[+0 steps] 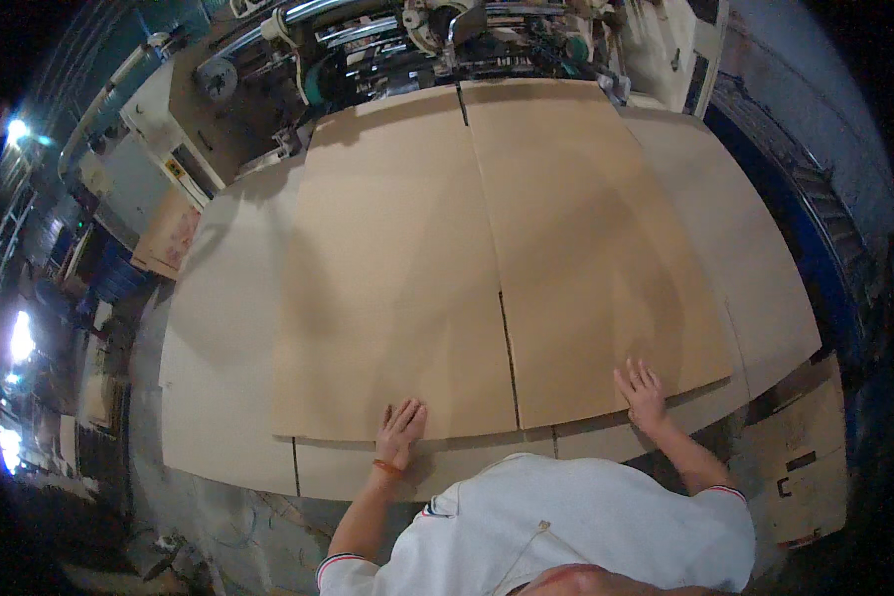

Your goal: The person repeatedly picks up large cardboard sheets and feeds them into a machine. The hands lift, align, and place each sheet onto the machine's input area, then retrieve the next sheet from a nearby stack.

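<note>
A large brown cardboard sheet (397, 268) lies flat in front of me, with a crease down its middle and a slot cut in from each end. My left hand (401, 427) rests flat at its near edge, fingers stretched forward; an orange band circles that wrist. Farther right, my right hand (643, 395) lies on the same edge with its fingers spread. Neither hand grips anything. Beneath the brown sheet spreads a wider, paler cardboard sheet (223, 338), showing on both sides and along the front.
A machine with metal rollers (368, 45) stands at the far edge of the sheets, between pale side housings (169, 119). A cardboard box (800, 457) is on the right, near the sheet's corner. A blue rail (780, 189) runs along the right side.
</note>
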The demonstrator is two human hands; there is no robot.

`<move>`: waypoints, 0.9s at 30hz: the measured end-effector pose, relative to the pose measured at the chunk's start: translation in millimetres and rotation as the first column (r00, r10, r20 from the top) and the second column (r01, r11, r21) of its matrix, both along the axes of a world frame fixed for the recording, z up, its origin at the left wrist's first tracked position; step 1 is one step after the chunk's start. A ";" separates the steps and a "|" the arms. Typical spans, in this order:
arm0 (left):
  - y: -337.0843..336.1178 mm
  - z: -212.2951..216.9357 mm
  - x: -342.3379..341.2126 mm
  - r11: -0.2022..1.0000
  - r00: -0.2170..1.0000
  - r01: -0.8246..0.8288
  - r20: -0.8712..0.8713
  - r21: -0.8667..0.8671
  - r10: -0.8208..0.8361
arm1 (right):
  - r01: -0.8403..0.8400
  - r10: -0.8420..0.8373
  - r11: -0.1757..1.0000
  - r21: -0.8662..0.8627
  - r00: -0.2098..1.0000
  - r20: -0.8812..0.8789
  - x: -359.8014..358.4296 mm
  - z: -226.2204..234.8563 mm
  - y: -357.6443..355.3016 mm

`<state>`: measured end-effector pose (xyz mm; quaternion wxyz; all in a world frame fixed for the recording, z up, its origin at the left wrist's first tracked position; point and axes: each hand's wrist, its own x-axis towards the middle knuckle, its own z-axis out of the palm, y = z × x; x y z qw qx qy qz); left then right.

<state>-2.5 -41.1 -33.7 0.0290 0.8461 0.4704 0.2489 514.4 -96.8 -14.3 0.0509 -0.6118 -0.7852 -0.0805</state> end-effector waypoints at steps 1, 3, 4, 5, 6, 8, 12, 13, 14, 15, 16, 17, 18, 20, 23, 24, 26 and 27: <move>-1.7 0.3 -1.9 1.000 1.000 0.001 0.008 -0.010 -0.001 | 0.007 -0.006 1.000 0.016 1.000 -0.005 0.6 -0.7 -1.3; 0.6 23.9 -3.7 0.999 1.000 0.014 0.013 -0.030 -0.014 | 0.003 -0.003 1.000 -0.010 1.000 0.006 -4.6 4.3 -7.8; 1.7 14.2 -14.6 1.000 1.000 -0.004 -0.011 0.017 0.004 | 0.000 0.000 1.000 -0.018 1.000 0.012 -8.2 8.8 -9.5; -0.1 -1.2 -31.0 0.997 0.999 -0.026 -0.032 0.071 0.029 | -0.052 0.051 0.999 -0.016 0.999 -0.018 -12.2 15.1 -8.5; 2.7 -3.7 -40.0 0.992 0.997 -0.042 -0.057 0.120 0.049 | -0.098 0.097 0.995 -0.018 0.994 -0.053 -18.0 18.8 -10.2; 17.1 -4.8 -46.4 0.992 0.997 -0.032 -0.069 0.118 0.040 | -0.133 0.131 0.991 -0.008 0.986 -0.098 -17.9 16.7 -3.4; 22.1 12.8 -36.9 1.000 1.000 0.003 -0.012 0.010 -0.003 | -0.153 0.150 0.988 -0.020 0.982 -0.117 -20.5 1.7 9.7; 20.9 13.9 -34.5 1.000 0.999 -0.003 -0.046 -0.027 0.002 | -0.170 0.166 0.985 -0.030 0.980 -0.106 -18.5 3.0 11.5; 20.1 15.1 -33.4 0.998 0.997 -0.011 -0.083 -0.059 0.006 | -0.163 0.152 0.983 -0.079 0.980 -0.126 -16.2 5.5 12.5; 18.3 13.3 -32.5 0.995 0.993 -0.019 -0.118 -0.094 0.008 | -0.156 0.137 0.979 -0.131 0.980 -0.144 -12.5 7.3 10.7; 13.1 10.6 -31.7 0.984 0.978 0.011 -0.202 -0.179 -0.048 | -0.150 0.121 0.972 -0.182 0.979 -0.162 -7.4 8.6 8.0; 7.2 9.2 -29.4 0.965 0.954 0.039 -0.278 -0.260 -0.113 | -0.163 0.136 0.965 -0.204 0.981 -0.139 3.1 9.3 2.6; 6.5 9.3 -25.7 0.941 0.923 0.058 -0.340 -0.335 -0.178 | -0.176 0.155 0.959 -0.221 0.982 -0.109 13.5 11.9 0.1; 1.5 24.5 -16.8 0.879 0.877 0.009 -0.418 -0.476 -0.236 | -0.183 0.162 0.928 -0.325 0.983 -0.091 18.2 27.6 2.7; 19.0 59.8 -21.8 0.721 0.879 -0.020 -0.355 -0.693 -0.317 | -0.190 0.134 0.798 -0.572 0.981 -0.139 12.1 77.3 22.7; 36.7 63.2 -30.4 0.654 0.888 -0.003 -0.303 -0.756 -0.346 | -0.188 0.107 0.751 -0.633 0.981 -0.164 15.9 86.4 30.7; 73.5 0.9 -83.9 0.724 0.986 0.081 0.161 -0.685 0.042 | -0.129 -0.008 0.778 -0.615 0.976 -0.216 32.2 80.7 60.8; 111.4 10.8 -82.5 0.659 0.883 -0.012 0.301 -0.752 0.359 | -0.026 -0.127 0.838 -0.545 0.962 -0.240 48.8 55.1 75.1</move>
